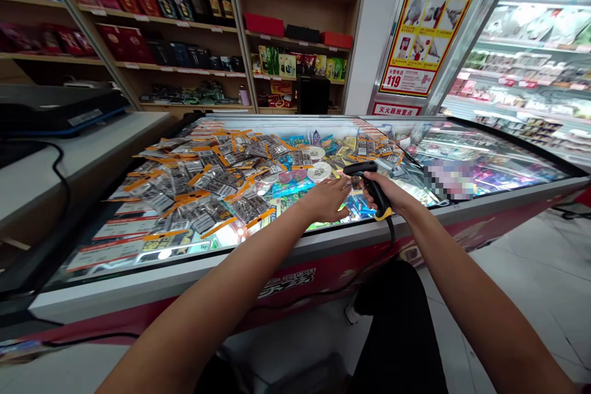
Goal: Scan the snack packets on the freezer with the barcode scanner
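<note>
My right hand (385,189) is wrapped around the grip of a black and yellow barcode scanner (379,198), whose head points left. A dark cable hangs from the scanner's base. Just left of the scanner, my left hand (327,200) reaches out palm down, thumb spread from the fingers, over the glass lid of a chest freezer (221,261). A small patterned thing (357,183) shows between its fingertips and the scanner; I cannot tell whether they touch it. Many clear packets with orange edges (207,181) lie heaped to the left of my hands.
White round lids (319,172) and colourful packages show near the middle of the freezer. A pixelated pink patch (450,180) covers something on the right. A counter (83,166) with a black device stands at left. Stocked shelves (175,21) rise behind; a lit display fridge (530,68) is at right.
</note>
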Demonstrator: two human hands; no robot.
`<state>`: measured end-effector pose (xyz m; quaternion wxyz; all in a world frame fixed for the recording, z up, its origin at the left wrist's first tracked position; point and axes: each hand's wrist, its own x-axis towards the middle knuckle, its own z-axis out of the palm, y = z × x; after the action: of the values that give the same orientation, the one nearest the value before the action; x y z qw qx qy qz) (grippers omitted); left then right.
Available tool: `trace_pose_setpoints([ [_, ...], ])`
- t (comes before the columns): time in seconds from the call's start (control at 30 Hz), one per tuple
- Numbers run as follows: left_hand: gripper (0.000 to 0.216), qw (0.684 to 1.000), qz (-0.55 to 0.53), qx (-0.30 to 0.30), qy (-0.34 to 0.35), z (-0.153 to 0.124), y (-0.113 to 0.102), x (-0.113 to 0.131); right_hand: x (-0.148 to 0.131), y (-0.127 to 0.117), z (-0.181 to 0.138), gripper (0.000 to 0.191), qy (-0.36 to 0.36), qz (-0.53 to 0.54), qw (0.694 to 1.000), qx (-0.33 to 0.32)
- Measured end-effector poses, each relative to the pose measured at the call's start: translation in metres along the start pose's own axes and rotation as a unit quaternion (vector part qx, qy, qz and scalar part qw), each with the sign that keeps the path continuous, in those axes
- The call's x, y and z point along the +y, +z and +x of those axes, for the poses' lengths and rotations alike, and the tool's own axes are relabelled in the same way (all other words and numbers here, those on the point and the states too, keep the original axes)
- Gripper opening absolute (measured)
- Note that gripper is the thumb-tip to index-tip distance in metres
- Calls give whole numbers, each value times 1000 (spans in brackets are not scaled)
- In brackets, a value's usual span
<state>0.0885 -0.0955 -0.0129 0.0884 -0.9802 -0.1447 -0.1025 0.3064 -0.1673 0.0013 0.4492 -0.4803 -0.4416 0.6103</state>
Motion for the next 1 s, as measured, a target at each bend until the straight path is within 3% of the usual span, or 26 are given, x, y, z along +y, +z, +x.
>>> trace_pose_setpoints([
  [0.33,64,1000,-10,19,-6,8,12,5,-5,0,1,37,-16,-9,1000,10],
  [0.63,66,999,-18,28,7,8,11,9,-12,-1,-5,38,23,-2,1000,13],
  [1.0,64,1000,-12,22,2,8,11,10,-20,1,-11,38,19,-7,1000,-2],
])
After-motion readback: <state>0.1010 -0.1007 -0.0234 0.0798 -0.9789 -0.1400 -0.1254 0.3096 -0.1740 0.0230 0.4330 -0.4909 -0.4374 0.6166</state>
